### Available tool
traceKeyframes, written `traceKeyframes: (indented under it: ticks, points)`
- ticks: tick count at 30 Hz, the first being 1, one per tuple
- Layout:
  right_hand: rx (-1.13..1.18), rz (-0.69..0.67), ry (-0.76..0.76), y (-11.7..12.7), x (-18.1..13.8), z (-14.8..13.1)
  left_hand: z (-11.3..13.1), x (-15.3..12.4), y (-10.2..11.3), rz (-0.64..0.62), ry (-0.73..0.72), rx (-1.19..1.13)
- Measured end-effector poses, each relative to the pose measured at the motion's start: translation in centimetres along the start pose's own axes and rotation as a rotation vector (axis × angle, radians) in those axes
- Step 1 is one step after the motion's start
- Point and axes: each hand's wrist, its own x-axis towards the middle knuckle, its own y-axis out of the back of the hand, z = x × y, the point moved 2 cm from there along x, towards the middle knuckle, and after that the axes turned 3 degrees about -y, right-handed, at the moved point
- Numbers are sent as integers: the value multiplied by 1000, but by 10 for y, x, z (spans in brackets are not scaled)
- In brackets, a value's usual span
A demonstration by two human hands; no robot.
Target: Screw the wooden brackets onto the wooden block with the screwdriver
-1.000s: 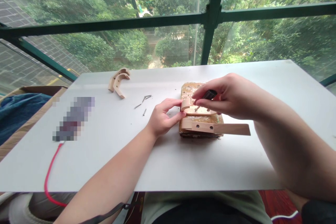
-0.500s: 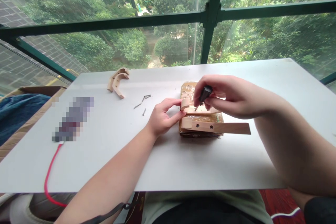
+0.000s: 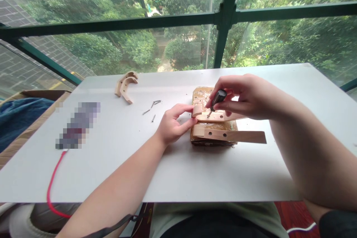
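My right hand (image 3: 245,98) is closed around a small black-handled screwdriver (image 3: 217,98), whose tip points down onto a curved wooden piece (image 3: 208,115). That piece lies on a brown pitted block (image 3: 200,95) on the white table (image 3: 178,167). My left hand (image 3: 174,122) pinches the rounded left end of the same piece between thumb and fingers. A second wooden strip (image 3: 231,135) with two dark holes lies along the block's near edge and sticks out to the right.
Two curved wooden pieces (image 3: 125,85) lie at the far left of the table. Several loose screws (image 3: 152,108) are scattered left of the block. A red cable (image 3: 54,182) runs off the near left edge. A cardboard box with blue cloth (image 3: 19,119) stands to the left.
My right hand has rolled the screwdriver more upright, from lying nearly flat in the fingers to standing tip-down on the wooden piece. The left hand has stayed put.
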Motion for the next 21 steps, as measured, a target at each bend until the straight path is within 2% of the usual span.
traceKeyframes:
  ticks: [7, 10, 16, 21]
  points:
    - [-145, 193, -65, -10, 3, -6, 0, 0, 1, 1, -8, 3]
    - [-128, 255, -98, -15, 4, -7, 0, 0, 1, -8, 1, -8]
    - [5, 145, -12, -21, 4, -8, 2, 0, 0, -6, 11, 4]
    - [86, 15, 40, -13, 1, -9, 2, 1, 0, -12, 1, 0]
